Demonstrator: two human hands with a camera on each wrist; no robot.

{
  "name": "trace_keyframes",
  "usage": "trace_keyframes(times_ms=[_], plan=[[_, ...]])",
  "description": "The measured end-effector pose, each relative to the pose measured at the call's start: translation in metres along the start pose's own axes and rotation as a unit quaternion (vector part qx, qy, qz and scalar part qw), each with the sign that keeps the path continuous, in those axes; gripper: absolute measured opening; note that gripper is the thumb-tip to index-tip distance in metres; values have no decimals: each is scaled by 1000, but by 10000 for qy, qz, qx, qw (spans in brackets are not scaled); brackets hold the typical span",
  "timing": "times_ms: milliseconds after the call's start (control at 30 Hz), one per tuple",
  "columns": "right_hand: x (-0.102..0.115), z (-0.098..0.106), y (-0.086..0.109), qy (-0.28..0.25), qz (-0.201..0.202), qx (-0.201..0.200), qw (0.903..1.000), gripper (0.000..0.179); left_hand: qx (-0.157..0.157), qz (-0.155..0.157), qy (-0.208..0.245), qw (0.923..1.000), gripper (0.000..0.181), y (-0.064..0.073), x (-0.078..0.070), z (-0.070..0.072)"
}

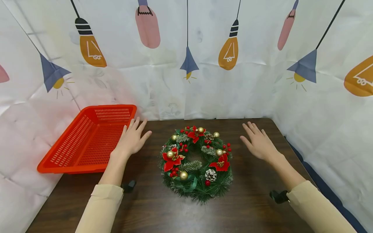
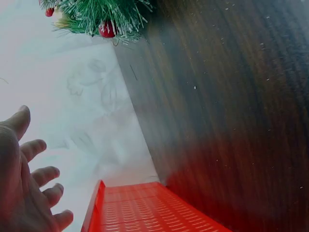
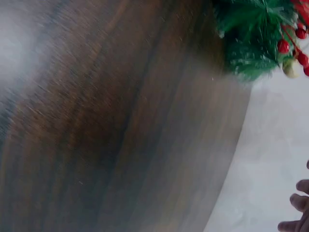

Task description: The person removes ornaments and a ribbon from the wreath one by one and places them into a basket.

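Observation:
A green wreath (image 1: 190, 186) lies flat on the brown table, trimmed with red flowers, gold balls, red berries and pinecones. To its left, my left hand (image 1: 130, 139) is held with its fingers spread, between the wreath and a red plastic basket (image 1: 96, 142). My right hand (image 1: 257, 142) hovers on the wreath's other side, fingers extended and holding nothing. Neither hand touches the wreath. In the left wrist view the left hand (image 2: 24, 183) has nothing in its grasp, with the basket wall (image 2: 149, 208) close by. Only some fingertips (image 3: 300, 200) show in the right wrist view.
The basket, with slotted sides, stands at the table's back left. A white curtain (image 1: 169, 90) printed with lamps and bulbs hangs behind and around the dark wood table (image 1: 233, 207). Each wrist carries a small black device (image 1: 129, 186).

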State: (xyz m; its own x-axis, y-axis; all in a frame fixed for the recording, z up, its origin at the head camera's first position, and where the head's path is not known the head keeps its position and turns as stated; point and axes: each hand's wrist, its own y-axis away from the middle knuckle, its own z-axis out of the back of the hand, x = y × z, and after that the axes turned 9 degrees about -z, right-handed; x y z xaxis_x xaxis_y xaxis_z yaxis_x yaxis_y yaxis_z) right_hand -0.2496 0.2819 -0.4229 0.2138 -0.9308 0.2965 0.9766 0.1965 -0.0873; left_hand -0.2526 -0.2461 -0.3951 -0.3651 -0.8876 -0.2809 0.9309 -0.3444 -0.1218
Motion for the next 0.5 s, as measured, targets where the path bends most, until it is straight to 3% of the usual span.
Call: trace_keyframes(times_ms=[500], plan=[[33, -9, 29, -142, 632, -376, 9972, 66, -493, -325, -55, 9982, 70, 18, -14, -10]])
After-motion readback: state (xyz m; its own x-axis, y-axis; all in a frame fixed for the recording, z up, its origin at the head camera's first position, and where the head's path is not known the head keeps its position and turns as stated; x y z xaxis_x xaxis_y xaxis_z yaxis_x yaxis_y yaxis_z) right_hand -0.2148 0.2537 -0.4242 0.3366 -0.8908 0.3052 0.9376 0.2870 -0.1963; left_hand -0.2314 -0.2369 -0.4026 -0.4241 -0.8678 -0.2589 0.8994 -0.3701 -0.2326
